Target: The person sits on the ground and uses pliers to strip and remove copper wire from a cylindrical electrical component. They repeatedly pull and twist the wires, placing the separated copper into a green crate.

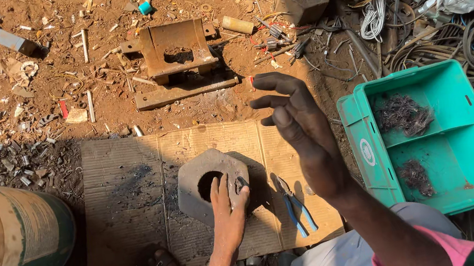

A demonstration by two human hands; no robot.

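On scrapyard dirt, left hand (227,206) grips a small dark piece (239,184) on a hexagonal block (193,177); right hand (299,127) hangs open.

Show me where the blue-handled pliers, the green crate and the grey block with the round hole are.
blue-handled pliers (295,207): head view, on the handles.
green crate (371,150): head view, on its left outer wall.
grey block (191,182): head view, on its top face, left of the hole.

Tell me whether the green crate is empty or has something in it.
Not empty. The green crate holds two small clumps of dark wire scrap, one in each compartment; most of its floor is bare.
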